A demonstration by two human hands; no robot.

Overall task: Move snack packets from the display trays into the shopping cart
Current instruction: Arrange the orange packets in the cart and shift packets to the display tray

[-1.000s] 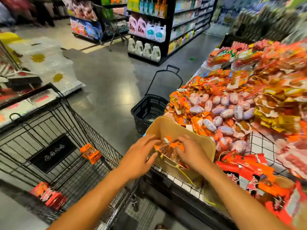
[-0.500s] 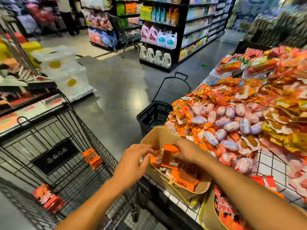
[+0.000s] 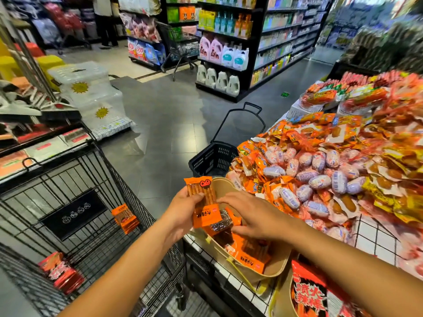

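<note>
Left grip [image 3: 183, 211] clasps orange packet [image 3: 204, 203], now raised above tray [image 3: 278, 267] | right grip [image 3: 254, 213] slack, resting on tray packets [image 3: 253, 256]

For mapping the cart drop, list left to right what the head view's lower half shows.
red packets, orange packet stack, left hand holding a snack packet, right hand, pale sausage packs

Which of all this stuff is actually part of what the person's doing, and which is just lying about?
In the job: left hand holding an orange packet; right hand in the tray; cart.
Lying about: black basket; jugs; clear bins; sausage heap.
</note>
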